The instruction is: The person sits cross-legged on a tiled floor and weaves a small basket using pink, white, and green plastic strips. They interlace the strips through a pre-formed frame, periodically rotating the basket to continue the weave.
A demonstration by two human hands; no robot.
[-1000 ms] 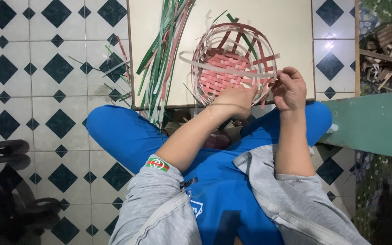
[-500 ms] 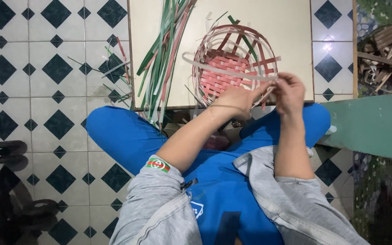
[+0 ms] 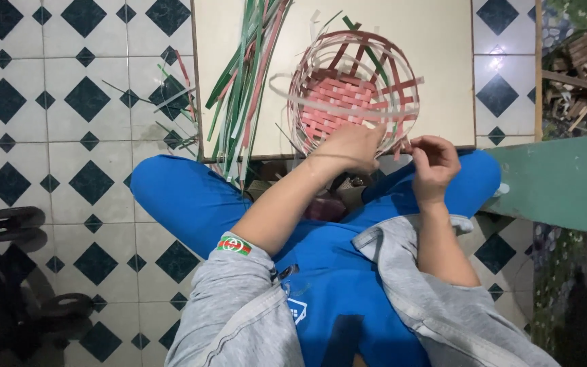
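Underneath everything runs one tiled floor (image 3: 69,136), white with dark diamonds, and on it sits one pale worktop (image 3: 443,61), a low cream board just beyond the person's blue knees. Down its left side lies one loose bundle of strips (image 3: 246,88), green, pink and white, too many and too overlapped to count, fanning off the near edge. One half-woven basket (image 3: 354,92) stands on the worktop's near right part, pink and dark red with a couple of green strands, its uprights still open at the top. Both hands work at the basket's near rim, the side closest to the body. Left hand (image 3: 348,146) lies over that rim with its grip curled down onto the weave, knuckles up; what its fingers press is hidden beneath the hand. Right hand (image 3: 433,160) sits just beside the rim's right end, its grip pressed together on a thin strip end (image 3: 402,146) that runs from the basket wall
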